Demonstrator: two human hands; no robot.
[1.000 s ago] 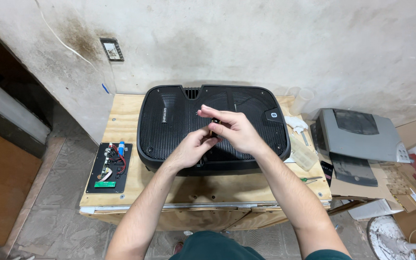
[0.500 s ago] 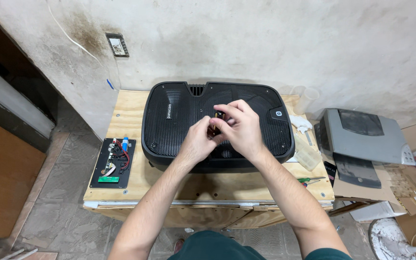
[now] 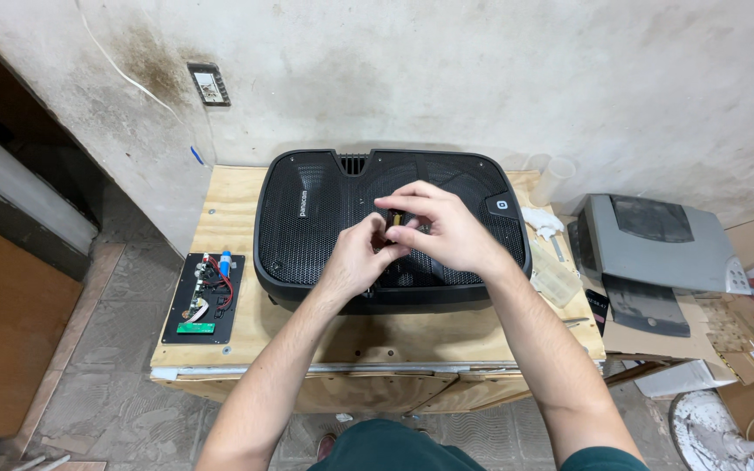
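A large black speaker (image 3: 325,227) with a mesh grille lies flat on a plywood table (image 3: 229,196). Both my hands meet over its middle. My left hand (image 3: 355,255) has its fingers pinched against the grille area. My right hand (image 3: 442,227) curls over it from the right, fingertips pressed together on a small dark and yellowish part (image 3: 394,216) that my fingers mostly hide. What the part is I cannot tell.
A black panel with a circuit board and red and blue wires (image 3: 204,296) lies at the table's left edge. White bits and a clear plastic piece (image 3: 551,262) sit at the right. A grey printer (image 3: 652,244) stands on cardboard to the right. A wall outlet (image 3: 209,85) is above.
The view has shifted slightly. Both hands stay together over the speaker's middle, with the fingers working on the small part; the right hand has closed more over the left.
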